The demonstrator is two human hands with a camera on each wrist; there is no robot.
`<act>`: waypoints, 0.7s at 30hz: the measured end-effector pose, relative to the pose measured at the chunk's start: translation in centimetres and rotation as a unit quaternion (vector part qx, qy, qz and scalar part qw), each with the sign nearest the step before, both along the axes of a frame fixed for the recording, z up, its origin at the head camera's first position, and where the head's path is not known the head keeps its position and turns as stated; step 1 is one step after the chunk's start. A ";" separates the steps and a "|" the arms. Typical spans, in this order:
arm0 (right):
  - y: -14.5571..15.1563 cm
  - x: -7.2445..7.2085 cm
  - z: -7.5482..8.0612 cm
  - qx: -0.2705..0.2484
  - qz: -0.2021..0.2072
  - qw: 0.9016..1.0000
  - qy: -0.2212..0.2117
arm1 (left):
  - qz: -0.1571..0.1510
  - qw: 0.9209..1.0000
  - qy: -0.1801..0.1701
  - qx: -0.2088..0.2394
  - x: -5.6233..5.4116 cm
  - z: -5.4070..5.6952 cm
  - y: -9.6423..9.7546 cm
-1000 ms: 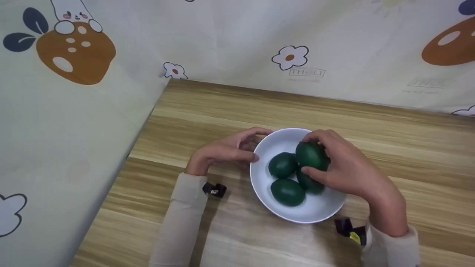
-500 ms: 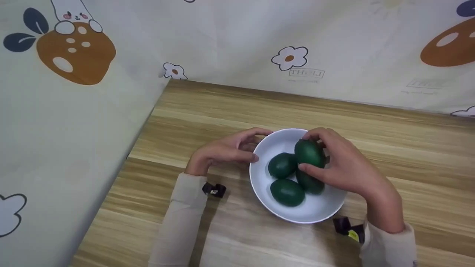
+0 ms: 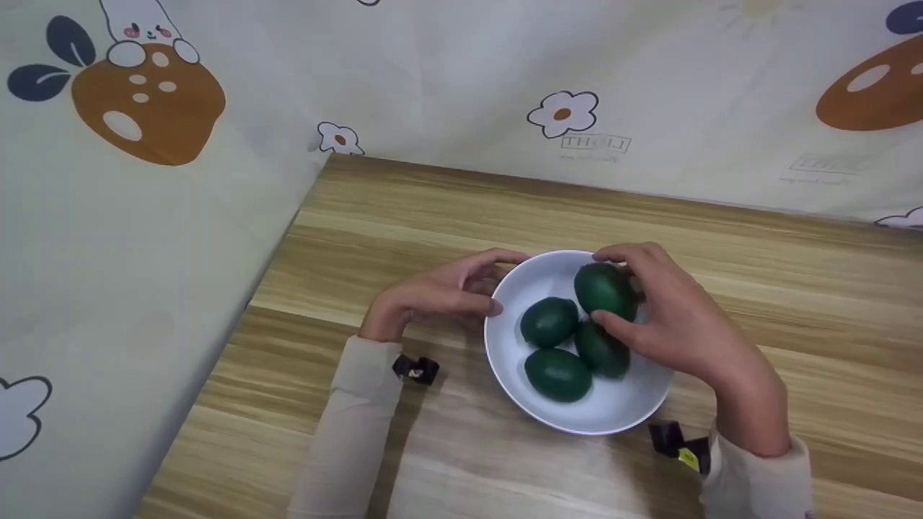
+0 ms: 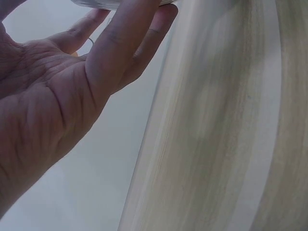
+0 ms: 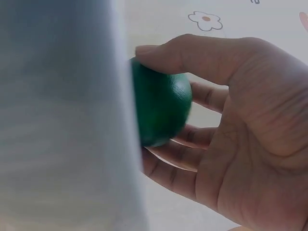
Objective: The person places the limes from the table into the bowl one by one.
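Note:
A white bowl [image 3: 613, 414] sits on the wooden table [image 3: 461, 216] and holds three dark green eggs [image 3: 549, 321] low inside it. My right hand [image 3: 667, 324] grips a fourth green egg [image 3: 604, 290] between thumb and fingers, just above the bowl's far right part. In the right wrist view the same egg [image 5: 161, 108] shows in my curled fingers [image 5: 192, 57] behind the blurred bowl wall [image 5: 62, 120]. My left hand [image 3: 440, 292] holds the bowl's left rim, thumb and fingers on either side; its fingers [image 4: 125, 48] reach the rim at the top of the left wrist view.
Patterned cloth [image 3: 144, 180] with mushrooms and flowers walls the table on the left and at the back. Small black clips sit on both wrists [image 3: 416, 368] [image 3: 678, 443]. Bare wood lies behind and to the right of the bowl.
The right hand has lifted the held egg slightly and shifted it toward the bowl's far rim. The left hand and the bowl have not moved.

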State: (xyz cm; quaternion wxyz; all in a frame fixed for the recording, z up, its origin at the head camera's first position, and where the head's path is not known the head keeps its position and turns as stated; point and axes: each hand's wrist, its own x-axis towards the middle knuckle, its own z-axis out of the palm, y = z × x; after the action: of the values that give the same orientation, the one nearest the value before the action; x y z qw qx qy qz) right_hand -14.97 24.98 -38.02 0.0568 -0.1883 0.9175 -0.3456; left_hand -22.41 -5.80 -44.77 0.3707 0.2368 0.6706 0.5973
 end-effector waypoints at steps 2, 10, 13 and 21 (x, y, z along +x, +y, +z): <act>0.1 0.1 0.1 -0.003 -0.002 1.000 0.009 | -0.001 1.000 0.001 0.001 0.0 -0.1 0.0; 0.4 0.1 0.1 -0.006 -0.005 1.000 0.007 | -0.004 1.000 0.011 0.004 -0.1 -0.2 -0.1; 0.4 0.0 0.1 -0.005 -0.008 1.000 0.001 | -0.001 1.000 0.008 0.003 0.0 -0.1 -0.1; 0.8 -0.1 0.0 -0.008 -0.009 1.000 -0.006 | 0.001 1.000 0.010 -0.002 -0.1 -0.1 0.0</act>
State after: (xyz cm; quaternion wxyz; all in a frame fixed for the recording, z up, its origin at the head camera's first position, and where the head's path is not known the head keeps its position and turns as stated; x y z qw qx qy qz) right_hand -15.06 25.82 -38.02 0.0574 -0.1785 0.9159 -0.3548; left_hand -22.51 -5.81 -44.89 0.3637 0.2416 0.6761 0.5936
